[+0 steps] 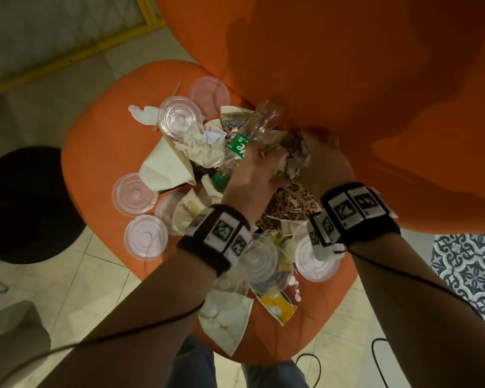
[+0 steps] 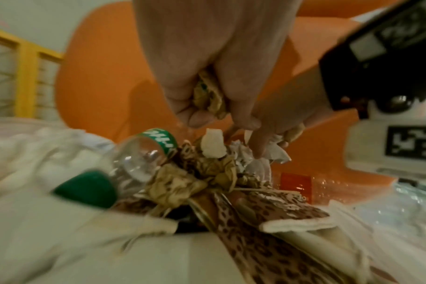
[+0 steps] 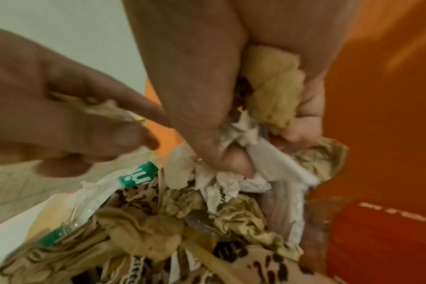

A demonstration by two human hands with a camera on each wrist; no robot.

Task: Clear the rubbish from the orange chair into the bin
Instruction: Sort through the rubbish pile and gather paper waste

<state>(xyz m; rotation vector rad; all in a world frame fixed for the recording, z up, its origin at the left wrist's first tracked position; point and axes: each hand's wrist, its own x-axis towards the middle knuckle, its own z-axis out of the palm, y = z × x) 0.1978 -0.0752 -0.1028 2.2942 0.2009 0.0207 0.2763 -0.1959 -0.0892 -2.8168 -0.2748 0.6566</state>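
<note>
Two hands worked at the back of the orange chair [image 1: 95, 152], where the rubbish lay heaped on the seat. The right hand [image 1: 324, 161] clutched crumpled paper [image 3: 275, 86] and tissue. The left hand [image 1: 252, 169] pinched a brownish scrap [image 2: 208, 96] beside a clear bottle [image 1: 252, 130] with a green label. Plastic lids [image 1: 135, 193] ringed the pile; a black bin [image 1: 25, 203] stood left.
</note>
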